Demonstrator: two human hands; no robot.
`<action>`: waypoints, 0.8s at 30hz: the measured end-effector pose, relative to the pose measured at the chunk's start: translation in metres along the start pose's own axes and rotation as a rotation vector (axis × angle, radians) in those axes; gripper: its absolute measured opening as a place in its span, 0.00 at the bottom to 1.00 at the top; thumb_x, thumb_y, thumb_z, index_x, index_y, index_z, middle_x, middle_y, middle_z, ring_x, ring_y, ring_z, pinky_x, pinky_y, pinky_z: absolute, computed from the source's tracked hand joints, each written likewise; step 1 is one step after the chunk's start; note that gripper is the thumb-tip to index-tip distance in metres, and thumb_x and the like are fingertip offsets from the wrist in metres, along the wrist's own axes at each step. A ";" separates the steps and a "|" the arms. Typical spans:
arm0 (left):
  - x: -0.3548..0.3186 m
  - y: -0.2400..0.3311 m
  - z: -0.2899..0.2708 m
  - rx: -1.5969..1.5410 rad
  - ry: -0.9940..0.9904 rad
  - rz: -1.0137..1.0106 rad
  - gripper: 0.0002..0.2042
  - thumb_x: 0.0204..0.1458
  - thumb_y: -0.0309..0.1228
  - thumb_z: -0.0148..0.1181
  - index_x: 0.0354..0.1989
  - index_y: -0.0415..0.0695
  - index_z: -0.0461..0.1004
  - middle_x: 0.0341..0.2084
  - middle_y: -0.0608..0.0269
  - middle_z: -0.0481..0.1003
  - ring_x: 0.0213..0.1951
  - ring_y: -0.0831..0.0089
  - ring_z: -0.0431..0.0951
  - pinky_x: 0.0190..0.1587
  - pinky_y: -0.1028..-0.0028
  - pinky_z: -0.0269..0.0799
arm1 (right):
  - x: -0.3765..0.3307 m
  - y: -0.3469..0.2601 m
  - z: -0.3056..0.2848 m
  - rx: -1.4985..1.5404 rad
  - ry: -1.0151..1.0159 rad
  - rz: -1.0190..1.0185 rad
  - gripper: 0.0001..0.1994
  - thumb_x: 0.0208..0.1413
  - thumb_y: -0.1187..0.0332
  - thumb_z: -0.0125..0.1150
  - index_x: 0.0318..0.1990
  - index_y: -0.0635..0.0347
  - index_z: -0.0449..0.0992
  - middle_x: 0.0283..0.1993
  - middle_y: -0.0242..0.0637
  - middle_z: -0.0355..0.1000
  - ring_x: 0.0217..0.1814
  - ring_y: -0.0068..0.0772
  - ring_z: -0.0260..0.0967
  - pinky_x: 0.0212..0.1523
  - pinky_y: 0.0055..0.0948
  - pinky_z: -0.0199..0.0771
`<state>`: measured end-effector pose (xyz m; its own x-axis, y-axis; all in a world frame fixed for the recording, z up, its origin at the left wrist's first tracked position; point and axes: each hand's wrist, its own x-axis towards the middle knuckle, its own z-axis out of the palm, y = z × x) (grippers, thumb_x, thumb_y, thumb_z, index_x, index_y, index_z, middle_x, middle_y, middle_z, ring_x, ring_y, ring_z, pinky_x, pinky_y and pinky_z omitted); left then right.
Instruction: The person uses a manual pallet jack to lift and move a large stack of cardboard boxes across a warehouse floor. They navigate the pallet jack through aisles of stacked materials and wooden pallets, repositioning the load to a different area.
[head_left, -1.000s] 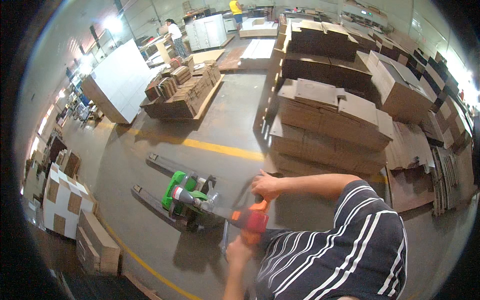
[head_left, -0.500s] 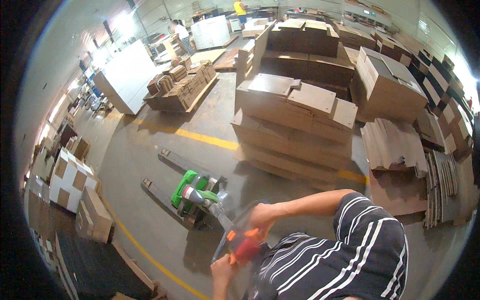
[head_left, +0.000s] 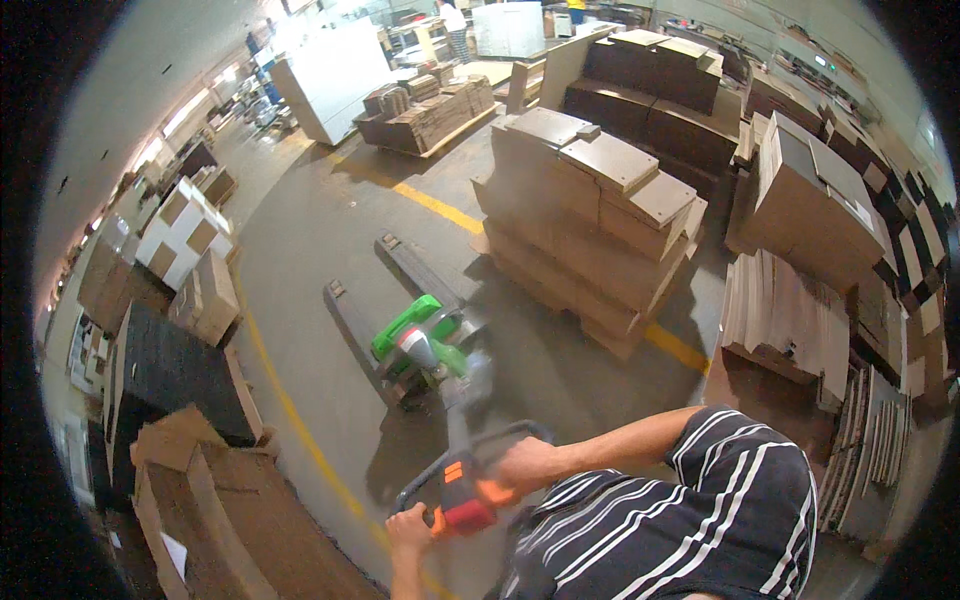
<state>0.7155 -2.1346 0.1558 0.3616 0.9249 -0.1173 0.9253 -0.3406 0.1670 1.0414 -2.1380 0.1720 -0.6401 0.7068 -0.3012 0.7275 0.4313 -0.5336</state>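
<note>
Pallet jack (head_left: 430, 347), gripped by left hand (head_left: 409, 525) and right hand (head_left: 530, 466), sits beside stacked boards (head_left: 590, 225).

Left of hands (head_left: 408, 527): brown cardboard (head_left: 250, 520) with a white paper slip (head_left: 175, 553) on it. Beyond it: dark panel stack (head_left: 170, 370), brown box (head_left: 205, 290), white-and-brown patched block (head_left: 178, 238). Yellow floor line (head_left: 287, 405) runs between that lot and the hands. Ahead-right: stepped brown panel stack (head_left: 575, 245). Further right: brown sheet pile (head_left: 775, 310), thin boards (head_left: 882, 430) just beside. Far ahead: tall white block (head_left: 340, 75), low brown stack (head_left: 425, 122), person in white top (head_left: 453, 20).
</note>
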 end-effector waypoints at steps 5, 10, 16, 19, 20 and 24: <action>-0.116 0.022 0.009 0.085 -0.024 0.049 0.12 0.35 0.43 0.67 0.25 0.52 0.75 0.21 0.55 0.78 0.27 0.50 0.79 0.30 0.55 0.72 | -0.080 -0.070 0.061 0.087 -0.030 0.074 0.21 0.57 0.39 0.52 0.40 0.43 0.81 0.36 0.37 0.80 0.40 0.46 0.78 0.38 0.41 0.76; -0.229 0.069 0.029 0.068 -0.135 -0.040 0.19 0.32 0.53 0.70 0.29 0.56 0.77 0.22 0.58 0.79 0.28 0.53 0.80 0.33 0.56 0.75 | -0.152 -0.114 0.138 0.309 -0.138 0.201 0.21 0.60 0.42 0.45 0.44 0.40 0.79 0.42 0.32 0.80 0.50 0.43 0.76 0.46 0.43 0.75; -0.318 0.157 0.032 -0.035 -0.154 -0.124 0.26 0.34 0.64 0.66 0.38 0.63 0.82 0.26 0.61 0.81 0.31 0.58 0.82 0.37 0.58 0.77 | -0.244 -0.132 0.177 0.192 0.045 0.102 0.36 0.63 0.35 0.38 0.33 0.59 0.81 0.34 0.53 0.78 0.38 0.61 0.76 0.39 0.53 0.75; -0.340 0.214 0.033 -0.013 -0.320 -0.120 0.25 0.40 0.61 0.63 0.36 0.54 0.83 0.28 0.54 0.82 0.34 0.54 0.83 0.39 0.58 0.77 | -0.290 -0.121 0.169 0.112 -0.019 0.235 0.33 0.60 0.34 0.42 0.36 0.56 0.82 0.36 0.52 0.78 0.40 0.58 0.76 0.39 0.50 0.75; -0.342 0.235 0.039 0.001 -0.355 -0.114 0.24 0.42 0.57 0.63 0.32 0.47 0.82 0.28 0.50 0.81 0.34 0.52 0.82 0.40 0.57 0.77 | -0.305 -0.112 0.165 0.083 -0.034 0.260 0.30 0.61 0.36 0.44 0.39 0.51 0.82 0.36 0.51 0.78 0.39 0.57 0.76 0.38 0.49 0.75; -0.327 0.293 0.069 -0.208 -0.645 0.094 0.22 0.49 0.50 0.59 0.32 0.39 0.81 0.30 0.45 0.80 0.37 0.46 0.80 0.41 0.56 0.76 | -0.358 -0.066 0.144 0.036 -0.029 0.321 0.28 0.57 0.34 0.49 0.37 0.47 0.84 0.30 0.47 0.78 0.34 0.52 0.76 0.34 0.45 0.74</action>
<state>0.8765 -2.5489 0.1756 0.4952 0.5854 -0.6419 0.8685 -0.3159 0.3820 1.1868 -2.5001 0.2007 -0.3864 0.7872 -0.4806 0.8844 0.1683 -0.4353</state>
